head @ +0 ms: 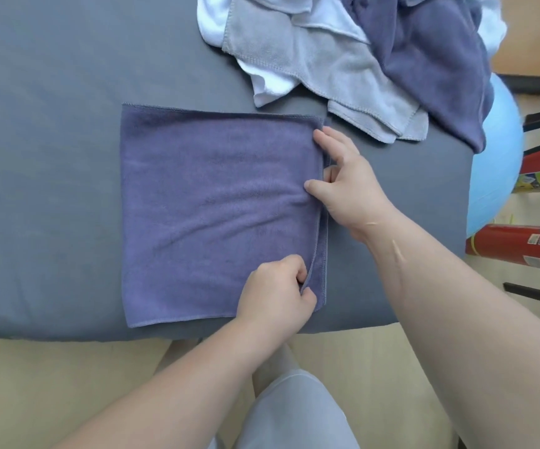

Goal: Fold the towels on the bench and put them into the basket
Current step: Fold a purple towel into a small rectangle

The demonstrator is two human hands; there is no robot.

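Fingers [296, 268] of my left hand [275, 293] are curled, and with the thumb they pinch the top layer of the purple towel [216, 205] at its right edge, near the lower corner. My right hand [346, 186] sits higher on that same edge: index finger straight, its tip at the upper right corner, thumb on the cloth with a bent finger meeting it at the hem, nipping it. The towel lies flat, folded square, mid-frame on the grey bench [51, 157]. A loose pile of towels [326, 59], white, grey and dark blue, fills the upper right. A blue ball [501, 140] and red extinguishers [521, 244] show at the right edge.
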